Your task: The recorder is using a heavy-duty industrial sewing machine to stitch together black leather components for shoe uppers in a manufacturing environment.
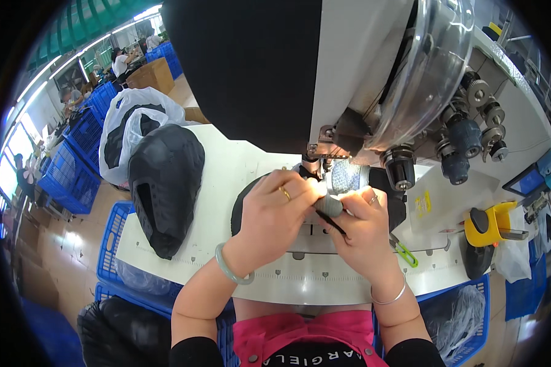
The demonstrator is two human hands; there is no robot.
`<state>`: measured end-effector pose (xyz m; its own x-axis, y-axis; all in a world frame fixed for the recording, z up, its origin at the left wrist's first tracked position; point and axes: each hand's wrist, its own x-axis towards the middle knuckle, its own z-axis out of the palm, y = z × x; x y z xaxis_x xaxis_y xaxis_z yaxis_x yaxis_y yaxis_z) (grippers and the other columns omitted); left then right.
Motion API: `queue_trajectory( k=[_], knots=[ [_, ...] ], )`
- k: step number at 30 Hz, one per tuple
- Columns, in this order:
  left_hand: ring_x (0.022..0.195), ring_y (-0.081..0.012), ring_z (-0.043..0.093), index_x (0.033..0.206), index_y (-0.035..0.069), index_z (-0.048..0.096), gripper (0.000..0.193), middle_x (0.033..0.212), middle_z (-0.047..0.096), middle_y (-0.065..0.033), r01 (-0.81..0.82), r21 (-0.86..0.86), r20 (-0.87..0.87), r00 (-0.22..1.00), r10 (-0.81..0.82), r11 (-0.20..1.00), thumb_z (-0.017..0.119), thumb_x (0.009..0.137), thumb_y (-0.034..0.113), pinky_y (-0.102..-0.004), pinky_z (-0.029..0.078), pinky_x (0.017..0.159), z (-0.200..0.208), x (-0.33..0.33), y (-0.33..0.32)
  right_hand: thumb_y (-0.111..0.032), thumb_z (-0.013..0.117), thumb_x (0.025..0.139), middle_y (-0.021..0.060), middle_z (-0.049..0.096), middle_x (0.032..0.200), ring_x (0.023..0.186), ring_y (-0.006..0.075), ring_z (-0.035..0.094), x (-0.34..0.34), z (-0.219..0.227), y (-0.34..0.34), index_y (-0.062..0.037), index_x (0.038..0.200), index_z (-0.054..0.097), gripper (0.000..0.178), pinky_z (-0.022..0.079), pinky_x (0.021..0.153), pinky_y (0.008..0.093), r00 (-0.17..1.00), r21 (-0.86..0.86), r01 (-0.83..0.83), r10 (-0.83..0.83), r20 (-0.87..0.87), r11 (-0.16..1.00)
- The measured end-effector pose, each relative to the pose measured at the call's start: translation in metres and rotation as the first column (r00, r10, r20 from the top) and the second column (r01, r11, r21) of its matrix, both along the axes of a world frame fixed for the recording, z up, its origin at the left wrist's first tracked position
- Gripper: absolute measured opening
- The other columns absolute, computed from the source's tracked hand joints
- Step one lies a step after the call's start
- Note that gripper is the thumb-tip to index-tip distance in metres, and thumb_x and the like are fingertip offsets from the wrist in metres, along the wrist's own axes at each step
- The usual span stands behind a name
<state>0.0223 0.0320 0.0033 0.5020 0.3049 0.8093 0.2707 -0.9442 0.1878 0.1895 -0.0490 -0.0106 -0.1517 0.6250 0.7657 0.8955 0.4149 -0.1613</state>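
Both of my hands work close under the needle area of a sewing machine (pixel 326 156), where a small lamp lights the spot. My left hand (pixel 269 211) is closed, its fingertips pinching the edge of a dark fabric piece beside the presser foot. My right hand (pixel 364 232) grips the same dark fabric piece (pixel 329 207), which shows a grey ribbed surface and folds down between my hands. More black material spreads on the table behind my left hand. A bluish-grey patterned part (pixel 347 177) is lit just beyond my fingers. The needle tip is hard to make out.
A pile of black shaped fabric pieces (pixel 165 183) lies left on the white table (pixel 220 153), beside a white plastic bag (pixel 134 104). Green thread snips (pixel 404 252) and a yellow holder (pixel 490 226) are at right. Blue crates (pixel 113 238) stand around the table.
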Motion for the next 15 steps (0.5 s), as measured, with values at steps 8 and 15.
queue_trajectory(
  k=[8, 15],
  knots=[
    [0.096, -0.0231, 0.063, 0.093, 0.005, 0.071, 0.029, 0.096, 0.065, -0.0033, 0.032, 0.177, -0.105, 0.994, -0.013, 0.984, 0.071, 0.064, 0.008, -0.0363, 0.055, 0.079, -0.003, -0.012, 0.007, -0.01, 0.077, 0.067, -0.0023, 0.061, 0.099, 0.089, 0.0189, 0.058, 0.0, -0.007, -0.007, -0.0116, 0.084, 0.068, 0.018, 0.038, 0.08, 0.0406, 1.0, 0.004, 0.011, -0.011, 0.028, 1.0],
    [0.094, -0.023, 0.064, 0.098, 0.005, 0.071, 0.031, 0.098, 0.069, -0.002, 0.009, 0.17, -0.119, 0.993, 0.011, 0.985, 0.071, 0.067, 0.005, -0.0348, 0.054, 0.079, 0.0, -0.012, 0.005, -0.011, 0.076, 0.065, -0.0019, 0.061, 0.1, 0.086, 0.0185, 0.059, 0.003, -0.004, -0.003, -0.0112, 0.083, 0.068, 0.02, 0.038, 0.077, 0.0399, 0.996, 0.025, 0.006, -0.009, 0.091, 1.0]
  ],
)
